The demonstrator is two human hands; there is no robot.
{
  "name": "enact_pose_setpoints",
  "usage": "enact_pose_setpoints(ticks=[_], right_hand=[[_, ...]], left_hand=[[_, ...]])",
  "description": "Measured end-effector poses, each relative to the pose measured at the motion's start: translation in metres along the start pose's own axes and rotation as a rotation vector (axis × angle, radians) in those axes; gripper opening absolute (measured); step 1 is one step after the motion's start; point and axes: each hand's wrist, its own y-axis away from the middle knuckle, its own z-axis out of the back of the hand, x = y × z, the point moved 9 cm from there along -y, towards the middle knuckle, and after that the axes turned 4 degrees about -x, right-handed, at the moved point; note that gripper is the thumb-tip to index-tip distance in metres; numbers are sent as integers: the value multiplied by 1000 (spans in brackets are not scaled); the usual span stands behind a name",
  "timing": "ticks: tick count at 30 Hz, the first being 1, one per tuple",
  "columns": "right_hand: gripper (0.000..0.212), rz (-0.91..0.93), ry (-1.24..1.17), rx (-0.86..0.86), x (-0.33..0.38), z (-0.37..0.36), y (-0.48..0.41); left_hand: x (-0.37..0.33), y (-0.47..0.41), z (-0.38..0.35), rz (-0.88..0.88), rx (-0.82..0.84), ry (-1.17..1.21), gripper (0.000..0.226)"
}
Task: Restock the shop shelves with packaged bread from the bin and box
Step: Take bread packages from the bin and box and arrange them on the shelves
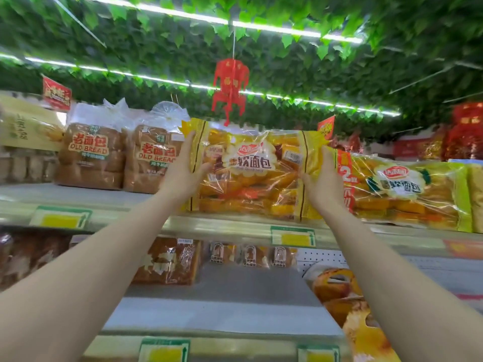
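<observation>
left hand (186, 170) grips the yellow bread pack (249, 176) at its left end | right hand (322, 180) grips its right end | pack stands on top shelf (109, 205) edge, between old-bread loaves (91, 152) and another yellow pack (407, 192)

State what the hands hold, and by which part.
One yellow bread bag, held between both hands: the left hand grips its left end, the right hand grips its right end.
</observation>
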Motion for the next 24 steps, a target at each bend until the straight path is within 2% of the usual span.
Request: enact_pose_setpoints(ticks=[7,9,11,13,16,19,24], right_hand=[[84,96,331,18,-13,-29,17],[85,127,413,7,-9,-29,20],[83,193,450,2,1,-28,23],[80,242,435,54,9,-34,25],[77,233,399,217,14,-50,27],[79,194,372,331,11,-59,22],[88,190,420,414,9,-69,12]], left_hand=[[11,5,-24,-72,77,-258,85],[12,7,-23,-104,59,-414,87],[6,7,-24,-207,34,-615,88],[-7,9,-33,-384,61,-695,83],[-18,17,-57,-583,224,-761,71],[-2,15,-70,-548,363,-886,70],[17,5,-79,-490,453,-985,76]])
